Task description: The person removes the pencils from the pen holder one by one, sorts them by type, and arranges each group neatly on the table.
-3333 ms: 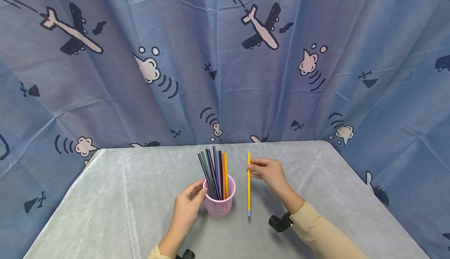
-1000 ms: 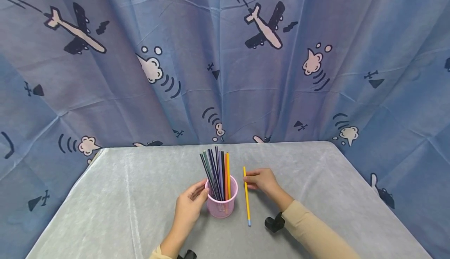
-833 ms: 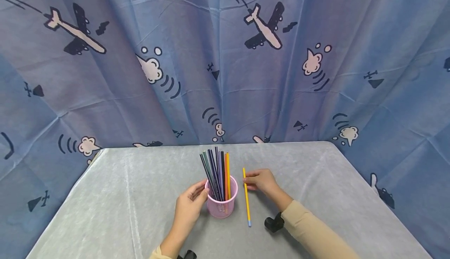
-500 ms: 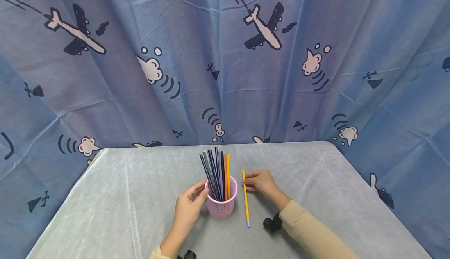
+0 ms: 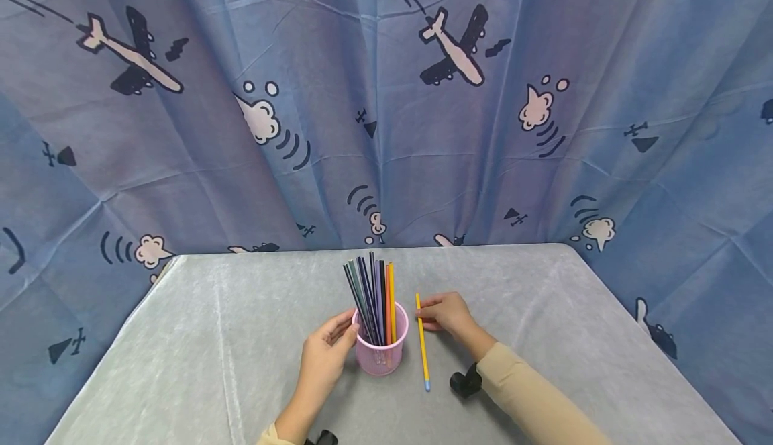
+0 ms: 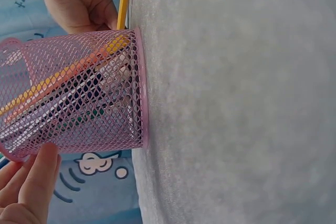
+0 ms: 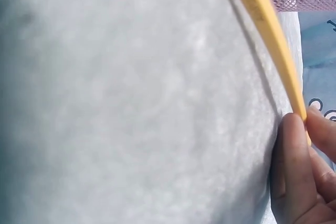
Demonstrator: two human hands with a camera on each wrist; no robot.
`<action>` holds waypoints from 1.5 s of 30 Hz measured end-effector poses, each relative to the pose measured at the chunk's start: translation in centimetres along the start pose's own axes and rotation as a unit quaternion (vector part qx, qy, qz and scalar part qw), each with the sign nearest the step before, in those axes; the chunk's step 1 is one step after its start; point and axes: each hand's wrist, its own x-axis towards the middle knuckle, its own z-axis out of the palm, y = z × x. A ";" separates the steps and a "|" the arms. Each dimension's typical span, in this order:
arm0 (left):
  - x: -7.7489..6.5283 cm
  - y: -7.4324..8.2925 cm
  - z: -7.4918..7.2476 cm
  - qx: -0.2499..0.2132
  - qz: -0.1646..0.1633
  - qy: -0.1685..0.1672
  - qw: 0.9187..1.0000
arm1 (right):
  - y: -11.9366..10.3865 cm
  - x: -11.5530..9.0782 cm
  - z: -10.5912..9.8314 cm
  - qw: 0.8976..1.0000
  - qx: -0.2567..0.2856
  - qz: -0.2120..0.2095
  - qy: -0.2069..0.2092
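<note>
A blue airplane-print curtain (image 5: pixel 338 196) hangs behind the table's pale, fuzzy cloth (image 5: pixel 278 311). Between the hands stands a round pink pencil cup (image 5: pixel 378 359) holding colored pencils (image 5: pixel 382 297). The left hand (image 5: pixel 323 358) grips its side; the right hand (image 5: pixel 445 312) pinches a yellow pencil (image 5: pixel 423 350) just beside it, blue end toward the person, perhaps touching the cloth. The left wrist view reveals the cup's diamond mesh; the right wrist view, the pencil's blurred lettering.
</note>
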 end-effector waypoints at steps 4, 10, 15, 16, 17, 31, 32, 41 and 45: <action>0.0 0.0 0.0 0.001 -0.001 -0.001 1.000 | -0.2 0.1 0.0 1.000 -0.006 -0.002 0.004; 0.0 0.0 0.0 0.004 0.000 -0.001 1.000 | -0.3 0.4 0.1 1.000 -0.018 0.005 0.010; 0.0 0.0 0.0 -0.002 -0.002 -0.001 1.000 | -0.3 1.0 0.4 0.999 -0.031 0.013 0.012; 0.0 0.0 0.0 -0.003 -0.003 -0.001 1.000 | -0.4 1.0 0.4 0.999 -0.034 0.016 0.013; 0.0 -0.1 0.0 -0.003 -0.003 -0.002 1.000 | -0.4 1.1 0.4 0.999 -0.039 0.020 0.012; 0.0 -0.1 -0.1 0.000 -0.003 -0.001 1.000 | -1.2 1.6 0.2 0.993 -0.100 0.054 0.014; 0.0 -0.1 0.0 -0.001 -0.004 0.000 1.000 | -1.2 1.7 0.2 0.993 -0.100 0.056 0.016; 0.1 -0.1 0.0 -0.004 -0.006 0.001 1.000 | -0.9 1.6 -0.1 0.995 -0.084 0.055 0.014; 0.0 -0.1 0.0 -0.003 -0.006 -0.001 1.000 | -0.8 1.3 -0.3 0.996 -0.076 0.043 0.017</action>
